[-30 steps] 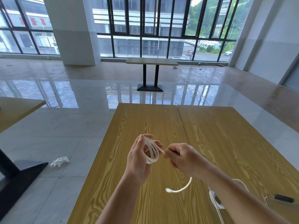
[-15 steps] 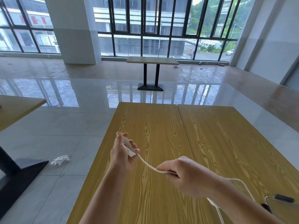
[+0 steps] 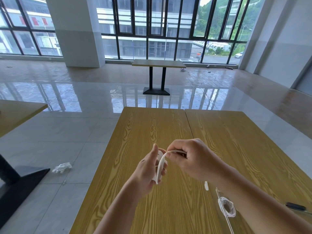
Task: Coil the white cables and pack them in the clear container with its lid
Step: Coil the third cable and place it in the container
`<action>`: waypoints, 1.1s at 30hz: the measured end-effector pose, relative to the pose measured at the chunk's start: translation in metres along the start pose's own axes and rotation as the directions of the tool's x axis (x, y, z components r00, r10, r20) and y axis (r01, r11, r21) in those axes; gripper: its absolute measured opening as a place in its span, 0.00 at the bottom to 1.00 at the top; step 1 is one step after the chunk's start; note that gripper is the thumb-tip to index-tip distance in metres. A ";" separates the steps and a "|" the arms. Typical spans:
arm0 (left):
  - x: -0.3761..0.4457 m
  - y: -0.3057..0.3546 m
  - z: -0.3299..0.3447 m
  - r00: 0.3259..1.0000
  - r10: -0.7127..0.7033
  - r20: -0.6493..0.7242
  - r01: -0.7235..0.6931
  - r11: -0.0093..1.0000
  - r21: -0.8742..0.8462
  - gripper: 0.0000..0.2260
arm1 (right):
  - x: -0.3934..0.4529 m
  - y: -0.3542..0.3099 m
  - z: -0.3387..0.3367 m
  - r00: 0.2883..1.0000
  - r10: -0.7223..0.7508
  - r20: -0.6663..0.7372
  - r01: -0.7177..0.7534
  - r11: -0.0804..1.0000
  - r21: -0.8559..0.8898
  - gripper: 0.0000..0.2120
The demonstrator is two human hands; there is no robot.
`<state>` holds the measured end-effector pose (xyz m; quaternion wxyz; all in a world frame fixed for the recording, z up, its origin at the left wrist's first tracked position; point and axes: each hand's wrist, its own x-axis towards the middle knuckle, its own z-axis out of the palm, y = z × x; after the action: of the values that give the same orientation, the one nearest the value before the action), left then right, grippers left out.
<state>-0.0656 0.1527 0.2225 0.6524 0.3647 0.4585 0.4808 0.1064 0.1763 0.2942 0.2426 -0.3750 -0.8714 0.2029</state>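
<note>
Over the wooden table, your L hand gripping the white cable coil, R hand pinching its loose strand, another coiled cable in clear container near R forearm.

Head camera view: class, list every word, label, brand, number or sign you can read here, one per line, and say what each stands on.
None can be read.
White cable held between left hand and right hand: no print shows.
Clear container with a coiled cable inside: no label shows.
Building outside: red patches on the wall, too blurred to tell whether they are signs.
</note>
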 end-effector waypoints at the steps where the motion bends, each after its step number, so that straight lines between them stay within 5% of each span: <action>1: -0.002 -0.001 0.002 0.999 -0.005 0.048 0.004 1.000 0.016 0.24 | 0.001 0.002 0.000 1.000 0.016 -0.021 -0.016 1.000 -0.002 0.06; 8: -0.012 -0.002 0.010 0.953 -0.089 0.288 0.068 0.994 0.082 0.34 | 0.002 0.017 0.001 0.995 0.089 -0.038 -0.086 0.993 0.083 0.11; 13: -0.015 -0.001 0.007 0.921 -0.050 0.386 0.010 0.994 0.106 0.10 | -0.002 0.028 0.001 0.991 0.136 -0.006 -0.133 0.976 0.171 0.09; 16: -0.013 -0.002 0.004 0.918 -0.042 0.395 0.022 0.998 0.054 0.09 | -0.001 0.035 -0.002 0.986 0.168 -0.014 -0.162 0.970 0.181 0.08; 24: -0.009 -0.005 -0.002 0.968 0.117 0.221 -0.071 0.976 -0.207 0.14 | -0.002 0.054 -0.022 0.969 0.234 -0.076 -0.226 0.969 0.098 0.05; 33: 0.001 -0.005 0.009 0.989 0.112 -0.092 -0.140 0.905 -0.402 0.11 | -0.009 0.059 -0.014 0.964 0.264 -0.018 -0.261 0.961 0.095 0.08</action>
<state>-0.0555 0.1516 0.2202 0.6658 0.2336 0.3453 0.6188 0.1528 0.2091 0.2711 0.2437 -0.4788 -0.7999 0.2675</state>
